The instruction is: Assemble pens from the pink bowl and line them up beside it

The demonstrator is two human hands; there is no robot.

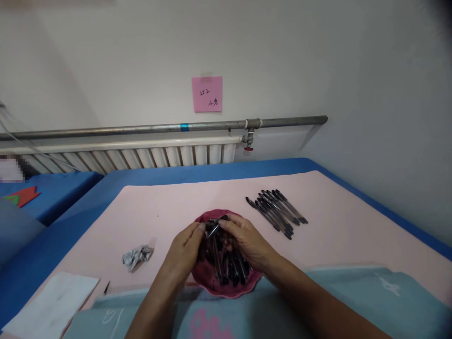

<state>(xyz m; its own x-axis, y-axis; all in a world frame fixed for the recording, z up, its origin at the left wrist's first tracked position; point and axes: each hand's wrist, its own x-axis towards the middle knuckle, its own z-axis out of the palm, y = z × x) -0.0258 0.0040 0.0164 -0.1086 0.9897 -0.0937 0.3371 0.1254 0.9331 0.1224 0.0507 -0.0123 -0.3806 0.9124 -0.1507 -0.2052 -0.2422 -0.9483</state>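
Note:
Over a dark pink scalloped dish [206, 281], both hands are closed round one black gel pen [214, 230]. My right hand [245, 238] pinches it near its dark upper end with thumb and fingers. From the other side, my left hand [187, 242] has thumb and fingertips pressed together at the pen; part of the grip is hidden. Below the hands, several black pens [235, 270] lie heaped in the dish, partly covered by my fingers. To the right, a group of black-capped pens [273, 212] with clear barrels lies slanted side by side on the pink table cover.
Left of the dish lies a crumpled grey-white paper [137, 257]. A white sheet [52, 303] and a small black pointed piece [106, 288] are at the near left. Teal cloth [339, 292] covers the front edge. Behind the table run a radiator [169, 156] and a pipe [148, 128].

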